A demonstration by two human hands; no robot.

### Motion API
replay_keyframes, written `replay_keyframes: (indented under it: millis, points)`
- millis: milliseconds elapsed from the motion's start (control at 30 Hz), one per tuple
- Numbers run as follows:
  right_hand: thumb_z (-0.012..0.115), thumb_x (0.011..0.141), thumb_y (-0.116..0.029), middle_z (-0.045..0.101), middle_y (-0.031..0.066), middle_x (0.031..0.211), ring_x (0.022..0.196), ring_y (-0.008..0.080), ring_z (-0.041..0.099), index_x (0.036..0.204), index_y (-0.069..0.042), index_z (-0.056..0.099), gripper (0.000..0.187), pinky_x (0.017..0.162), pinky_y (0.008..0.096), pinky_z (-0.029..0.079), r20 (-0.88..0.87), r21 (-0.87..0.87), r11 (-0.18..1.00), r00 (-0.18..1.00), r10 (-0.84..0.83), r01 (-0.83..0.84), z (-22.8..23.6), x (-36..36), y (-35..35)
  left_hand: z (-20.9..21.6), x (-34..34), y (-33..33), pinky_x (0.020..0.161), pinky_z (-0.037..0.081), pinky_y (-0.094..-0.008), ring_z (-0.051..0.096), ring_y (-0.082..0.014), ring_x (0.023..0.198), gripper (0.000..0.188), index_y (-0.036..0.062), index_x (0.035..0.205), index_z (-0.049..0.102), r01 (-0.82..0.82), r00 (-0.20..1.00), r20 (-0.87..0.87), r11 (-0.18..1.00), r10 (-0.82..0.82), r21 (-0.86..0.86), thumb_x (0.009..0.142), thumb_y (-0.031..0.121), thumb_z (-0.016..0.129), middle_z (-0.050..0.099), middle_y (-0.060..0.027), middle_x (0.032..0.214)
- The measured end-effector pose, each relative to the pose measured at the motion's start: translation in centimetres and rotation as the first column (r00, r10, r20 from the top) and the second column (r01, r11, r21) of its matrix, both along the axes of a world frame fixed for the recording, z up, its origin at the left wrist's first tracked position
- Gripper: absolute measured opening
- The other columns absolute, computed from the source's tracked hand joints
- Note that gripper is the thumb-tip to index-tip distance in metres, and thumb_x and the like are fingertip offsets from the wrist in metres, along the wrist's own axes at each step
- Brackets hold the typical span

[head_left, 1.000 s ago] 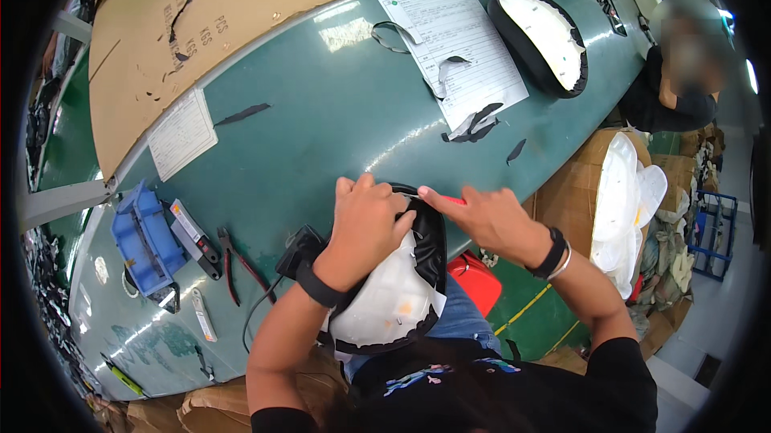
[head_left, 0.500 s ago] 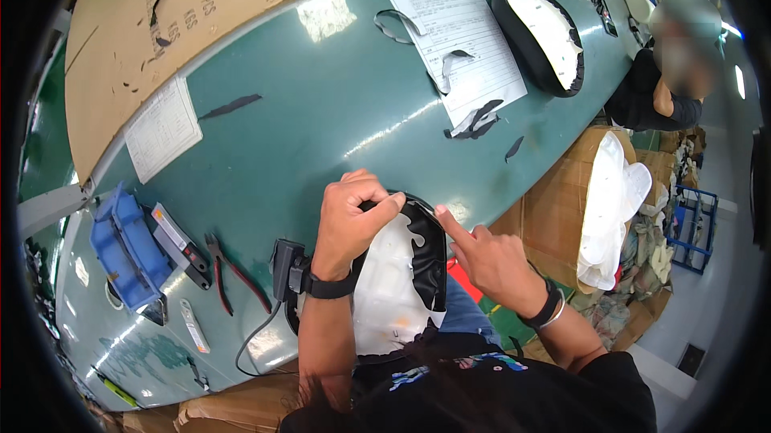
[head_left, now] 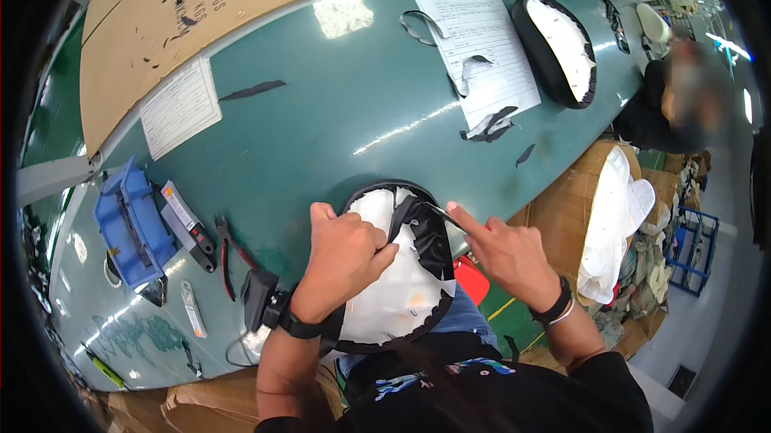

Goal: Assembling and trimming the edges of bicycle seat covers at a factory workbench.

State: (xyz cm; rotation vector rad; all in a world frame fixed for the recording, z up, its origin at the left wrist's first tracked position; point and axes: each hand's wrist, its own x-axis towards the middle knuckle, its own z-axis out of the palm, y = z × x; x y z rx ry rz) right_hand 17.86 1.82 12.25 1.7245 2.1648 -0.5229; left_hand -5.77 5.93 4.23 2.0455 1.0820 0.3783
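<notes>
In front of me, partly over my lap, lies an oval pad with a white shell (head_left: pixel 385 292) and a black cover (head_left: pixel 438 252) folded over its rim. My left hand (head_left: pixel 345 250) is closed above the shell's left side, pinching a loose strip of the black cover (head_left: pixel 404 220) that is pulled inward from the far edge. My right hand (head_left: pixel 510 260) grips a slim blade-like tool (head_left: pixel 443 214), its index finger stretched along it, with the tip at the cover's far right rim. Most of the tool is hidden by the hand.
A blue bin (head_left: pixel 132 228), a box cutter (head_left: pixel 189 232) and red-handled pliers (head_left: pixel 227 256) lie left on the green table (head_left: pixel 321 136). Beyond are printed sheets (head_left: pixel 482 47), black scraps (head_left: pixel 490 125) and another pad (head_left: pixel 562 47). A carton (head_left: pixel 562 216) stands right; a person (head_left: pixel 666 104) sits farther off.
My left hand has moved from the pad's far rim back toward me, drawing the black strip inward. The right hand stays near the right rim, the tool now showing more clearly.
</notes>
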Motion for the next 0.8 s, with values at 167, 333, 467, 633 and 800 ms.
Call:
replay_keyframes:
  millis: [167,333,467,633,800]
  points:
    - [0.060,0.087,-0.016,0.054,0.0075,0.065,0.045,0.0266,0.053,0.144,-0.030,0.041,0.062,0.040,0.0390,0.042,-0.118,-0.065,0.983,0.979,0.165,-0.174,0.8,1.2,3.3,-0.4,-0.7,0.5,0.069,0.027,-0.0376,0.051,-0.0215,0.054,0.029,0.0083,0.052,0.060,-0.102,0.991,0.085,0.993,0.106,-0.054,0.076,0.022,0.069,0.057,-0.0059,0.053]
    - [0.061,0.080,-0.008,0.048,0.0089,0.063,0.043,0.0262,0.049,0.145,-0.029,0.040,0.072,0.041,0.0386,0.042,-0.168,0.066,0.921,0.905,0.391,-0.385,-2.0,-0.9,6.1,-0.8,-0.9,1.3,0.069,0.028,-0.0362,0.048,-0.0202,0.052,0.028,0.0067,0.053,0.056,-0.149,0.947,0.257,0.972,0.193,-0.181,0.074,0.017,0.071,0.054,-0.0035,0.051]
    - [0.062,0.077,-0.008,0.046,0.0093,0.062,0.041,0.0267,0.047,0.147,-0.026,0.037,0.077,0.040,0.0394,0.040,-0.149,0.049,0.954,0.942,0.300,-0.296,-1.6,-0.7,3.6,-1.6,-2.7,1.3,0.067,0.030,-0.0333,0.045,-0.0180,0.051,0.026,0.0061,0.054,0.055,-0.195,0.809,0.449,0.894,0.380,-0.404,0.073,0.012,0.071,0.049,-0.0028,0.050]
    - [0.060,0.088,-0.016,0.052,0.0120,0.065,0.042,0.0304,0.050,0.150,-0.019,0.031,0.069,0.040,0.0438,0.040,-0.076,-0.036,0.999,0.997,-0.012,0.009,-1.0,-1.9,0.5,-0.2,-2.5,2.4,0.066,0.037,-0.0283,0.047,-0.0147,0.063,0.030,0.0011,0.055,0.048,-0.140,0.620,0.574,0.796,0.534,-0.590,0.073,0.007,0.071,0.061,-0.0048,0.076]
    - [0.058,0.091,-0.020,0.055,0.0132,0.068,0.047,0.0316,0.054,0.152,-0.018,0.025,0.069,0.043,0.0446,0.043,-0.129,-0.110,0.993,0.990,-0.051,0.037,-0.6,-2.2,1.2,-0.1,-0.2,4.0,0.060,0.045,-0.0312,0.058,-0.0200,0.076,0.020,0.0046,0.059,0.057,-0.103,0.914,0.373,0.980,0.161,-0.169,0.074,0.011,0.069,0.061,-0.0048,0.079]
